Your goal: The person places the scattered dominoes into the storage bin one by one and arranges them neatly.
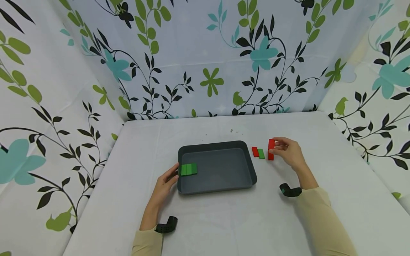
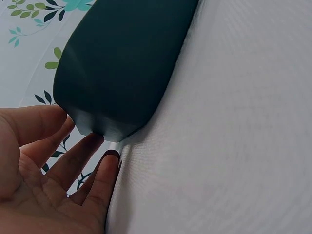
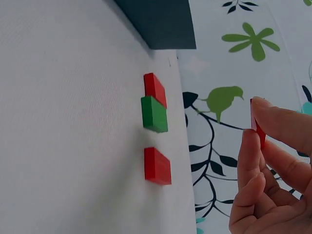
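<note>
In the head view, a dark grey tray (image 1: pixel 221 167) lies on the table with three green blocks (image 1: pixel 189 169) side by side at its left end. My left hand (image 1: pixel 164 185) rests its fingertips against the tray's left wall; the left wrist view has these extended fingers (image 2: pixel 92 146) at the tray's end (image 2: pixel 117 73). Right of the tray, my right hand (image 1: pixel 288 151) pinches a red block (image 1: pixel 271 143) between thumb and fingers, raised above the table. Below it in the right wrist view lies another red block (image 3: pixel 157 165).
Between the tray and my right hand, a red block (image 1: pixel 255 152) and a green block (image 1: pixel 261 154) lie touching on the white table (image 1: pixel 217 224). Leaf-patterned curtains (image 1: pixel 179 46) stand behind and at both sides.
</note>
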The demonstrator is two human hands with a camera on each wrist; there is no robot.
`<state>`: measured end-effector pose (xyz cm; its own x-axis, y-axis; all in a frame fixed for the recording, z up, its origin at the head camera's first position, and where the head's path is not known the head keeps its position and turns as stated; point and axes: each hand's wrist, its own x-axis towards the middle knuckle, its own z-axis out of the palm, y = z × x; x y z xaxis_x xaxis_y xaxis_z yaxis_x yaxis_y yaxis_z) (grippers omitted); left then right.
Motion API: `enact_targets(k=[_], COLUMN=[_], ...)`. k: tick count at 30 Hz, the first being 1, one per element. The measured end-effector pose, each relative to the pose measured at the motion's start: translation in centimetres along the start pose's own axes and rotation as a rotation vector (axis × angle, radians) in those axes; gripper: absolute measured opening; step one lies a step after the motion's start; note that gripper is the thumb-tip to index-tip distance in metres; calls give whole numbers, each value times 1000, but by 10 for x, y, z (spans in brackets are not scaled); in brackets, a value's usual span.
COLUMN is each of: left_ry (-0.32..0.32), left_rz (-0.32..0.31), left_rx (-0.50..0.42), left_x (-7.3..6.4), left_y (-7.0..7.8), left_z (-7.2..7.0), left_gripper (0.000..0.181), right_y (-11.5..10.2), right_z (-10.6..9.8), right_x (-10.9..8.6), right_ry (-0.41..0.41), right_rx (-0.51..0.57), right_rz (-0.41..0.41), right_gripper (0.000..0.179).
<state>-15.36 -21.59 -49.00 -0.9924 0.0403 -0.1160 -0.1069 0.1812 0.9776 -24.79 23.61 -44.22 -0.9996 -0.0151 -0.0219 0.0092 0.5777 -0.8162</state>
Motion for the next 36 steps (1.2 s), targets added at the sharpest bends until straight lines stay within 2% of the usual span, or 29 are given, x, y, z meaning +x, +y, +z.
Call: enact_targets(k=[12,26,36], left_ry=[-26,-13,-8], left_rz=[6,-2,23], left_rx=[-15,-4,27], left_x=[0,0,-1], left_y=[3,2,1], left_z=[-1,-1,1], left_gripper=[49,49,48], right_y=[-33,-62,-80], right_z=[25,71,110], right_x=[3,-1,-4], right_ry=[-28,-99,-158], right_rx=[56,142,95], right_rz=[-88,-204,-254], right_gripper=[53,51,50])
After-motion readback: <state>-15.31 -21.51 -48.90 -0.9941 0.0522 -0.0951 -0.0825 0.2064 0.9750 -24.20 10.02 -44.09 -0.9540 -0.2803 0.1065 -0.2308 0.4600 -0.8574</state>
